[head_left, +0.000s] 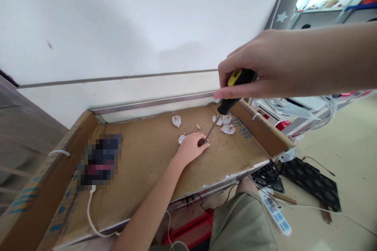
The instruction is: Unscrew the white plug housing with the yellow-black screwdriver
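My right hand (244, 72) is wrapped round the black and yellow handle of a screwdriver (228, 104). Its metal shaft slants down to the left, and the tip meets a small dark brown piece (201, 142) on the cardboard. Curled about that piece, my left hand (193, 147) pins it down with thumb and fingers, which hide part of it. A clear plastic piece (182, 139) lies just behind my left hand. Another clear piece with prongs (176, 120) sits farther back, and several more (228, 128) lie grouped to the right of the shaft.
Dark crumbs are scattered over the cardboard tray (141, 145), which has raised side walls. A pixelated dark device (100, 160) with a white cable (89, 208) lies at left. A white wall rises behind. On the floor at right are black fan panels (312, 182) and a power strip (275, 211).
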Tool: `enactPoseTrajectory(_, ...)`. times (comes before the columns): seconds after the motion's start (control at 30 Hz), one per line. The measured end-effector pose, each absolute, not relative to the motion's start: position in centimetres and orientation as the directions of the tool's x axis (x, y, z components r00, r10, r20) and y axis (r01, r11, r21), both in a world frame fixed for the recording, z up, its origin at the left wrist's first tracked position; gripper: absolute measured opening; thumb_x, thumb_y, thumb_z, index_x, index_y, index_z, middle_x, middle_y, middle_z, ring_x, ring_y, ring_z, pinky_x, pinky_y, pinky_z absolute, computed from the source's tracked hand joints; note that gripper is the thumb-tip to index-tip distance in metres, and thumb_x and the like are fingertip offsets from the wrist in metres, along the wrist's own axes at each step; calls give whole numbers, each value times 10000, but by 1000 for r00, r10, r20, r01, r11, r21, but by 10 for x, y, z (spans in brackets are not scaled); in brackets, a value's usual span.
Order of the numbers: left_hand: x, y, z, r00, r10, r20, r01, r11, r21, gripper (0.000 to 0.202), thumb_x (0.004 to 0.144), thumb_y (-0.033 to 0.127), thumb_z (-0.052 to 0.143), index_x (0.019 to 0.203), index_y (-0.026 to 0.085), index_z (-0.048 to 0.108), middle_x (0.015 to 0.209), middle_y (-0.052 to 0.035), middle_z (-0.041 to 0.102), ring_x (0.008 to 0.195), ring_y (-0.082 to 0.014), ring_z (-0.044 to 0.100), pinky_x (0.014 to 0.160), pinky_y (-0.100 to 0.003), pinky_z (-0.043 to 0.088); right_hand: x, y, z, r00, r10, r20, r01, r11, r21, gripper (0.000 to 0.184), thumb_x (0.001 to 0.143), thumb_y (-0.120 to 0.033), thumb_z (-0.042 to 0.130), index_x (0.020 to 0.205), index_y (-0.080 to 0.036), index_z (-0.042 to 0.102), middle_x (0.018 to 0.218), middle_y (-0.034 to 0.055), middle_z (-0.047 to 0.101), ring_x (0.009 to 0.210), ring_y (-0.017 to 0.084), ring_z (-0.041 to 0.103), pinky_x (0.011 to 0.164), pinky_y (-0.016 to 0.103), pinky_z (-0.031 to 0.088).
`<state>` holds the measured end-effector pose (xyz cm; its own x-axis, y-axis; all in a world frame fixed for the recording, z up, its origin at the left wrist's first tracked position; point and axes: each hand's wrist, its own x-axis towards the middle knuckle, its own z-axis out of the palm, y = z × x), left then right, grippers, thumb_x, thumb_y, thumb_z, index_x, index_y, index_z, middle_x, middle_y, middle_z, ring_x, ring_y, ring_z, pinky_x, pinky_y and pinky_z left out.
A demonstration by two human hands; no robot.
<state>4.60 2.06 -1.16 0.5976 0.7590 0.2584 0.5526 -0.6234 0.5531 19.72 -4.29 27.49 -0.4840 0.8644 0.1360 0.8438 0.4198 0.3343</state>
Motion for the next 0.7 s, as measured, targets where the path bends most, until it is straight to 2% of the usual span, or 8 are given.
enactPoseTrajectory(0.1, 46, 19, -11, 600, 758, 256, 538, -619, 573, 128, 824, 321, 570, 856, 207, 618, 900, -22, 656, 874, -197, 591, 806, -307, 433, 191, -43, 275, -496, 862, 105, 843, 448, 298, 365, 799, -596, 393, 819, -321, 632, 636, -41, 583, 456, 74, 466, 405, 203, 269)
enactPoseTrajectory(0.17, 46, 19, -10, 602, 758, 251, 526, -613, 590, 120, 831, 310, 559, 856, 207, 616, 905, -23, 657, 877, -195, 593, 816, -308, 436, 190, -42, 272, -499, 854, 147, 848, 447, 285, 281, 800, -515, 428, 958, -351, 594, 657, -46, 584, 468, 72, 459, 427, 205, 260)
enactPoseTrajectory(0.23, 47, 19, -10, 601, 763, 237, 525, -601, 603, 113, 828, 300, 562, 860, 205, 615, 913, -28, 657, 884, -198, 594, 819, -312, 439, 192, -41, 268, -512, 834, 206, 850, 455, 266, 289, 801, -461, 438, 1062, -368, 521, 739, -49, 596, 467, 65, 423, 447, 218, 264)
enactPoseTrajectory(0.37, 48, 21, -11, 599, 769, 222, 528, -588, 612, 104, 818, 286, 577, 862, 200, 615, 910, -33, 656, 884, -205, 589, 813, -321, 443, 201, -36, 265, -528, 820, 219, 847, 490, 208, 245, 794, -418, 457, 1027, -357, 501, 1000, -58, 562, 517, 46, 400, 522, 244, 316)
enactPoseTrajectory(0.5, 48, 21, -13, 603, 765, 227, 513, -589, 625, 98, 821, 277, 573, 864, 198, 612, 914, -37, 654, 888, -205, 587, 827, -326, 441, 209, -33, 269, -589, 780, 213, 808, 575, 127, 263, 726, -422, 510, 981, -369, 480, 1069, -79, 532, 539, 45, 454, 469, 223, 320)
enactPoseTrajectory(0.57, 49, 21, -12, 600, 771, 214, 519, -578, 630, 99, 820, 278, 570, 860, 199, 614, 917, -41, 654, 894, -208, 589, 831, -329, 442, 208, -35, 271, -641, 742, 195, 767, 623, 152, 311, 700, -434, 533, 996, -360, 473, 1040, -60, 540, 504, 36, 443, 436, 213, 312)
enactPoseTrajectory(0.63, 49, 20, -12, 595, 776, 210, 525, -573, 630, 103, 820, 281, 568, 859, 200, 617, 918, -43, 653, 898, -211, 589, 835, -332, 441, 204, -38, 272, -656, 731, 185, 751, 611, 248, 320, 726, -515, 496, 982, -323, 498, 862, -26, 568, 459, 46, 417, 417, 218, 291)
enactPoseTrajectory(0.7, 48, 20, -11, 589, 778, 216, 527, -573, 628, 111, 817, 283, 570, 875, 203, 621, 921, -42, 652, 899, -211, 589, 835, -332, 442, 198, -41, 273, -598, 784, 165, 779, 521, 347, 362, 797, -593, 378, 888, -284, 543, 657, -18, 534, 432, 65, 393, 417, 230, 264)
